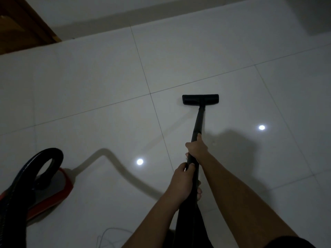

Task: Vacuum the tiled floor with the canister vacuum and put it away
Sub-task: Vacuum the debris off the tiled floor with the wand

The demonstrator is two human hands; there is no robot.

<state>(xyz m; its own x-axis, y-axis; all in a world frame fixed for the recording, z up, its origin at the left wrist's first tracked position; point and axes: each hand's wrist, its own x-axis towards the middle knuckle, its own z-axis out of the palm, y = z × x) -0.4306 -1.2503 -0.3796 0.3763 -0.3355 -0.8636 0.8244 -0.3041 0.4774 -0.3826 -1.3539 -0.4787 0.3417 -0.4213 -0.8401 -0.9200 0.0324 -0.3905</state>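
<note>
Gripping the black wand (198,122), fingers curled: right hand (196,148) forward, left hand (180,178) just behind. Floor head (200,99) flat on tiled floor (107,77), beyond right hand; red canister (53,185) well left of left hand. Seemingly mid-vacuuming; storing still undone.

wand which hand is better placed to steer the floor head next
Likely the right hand: it grips the wand lower, nearer the floor head; the left hand grips higher up.
</note>
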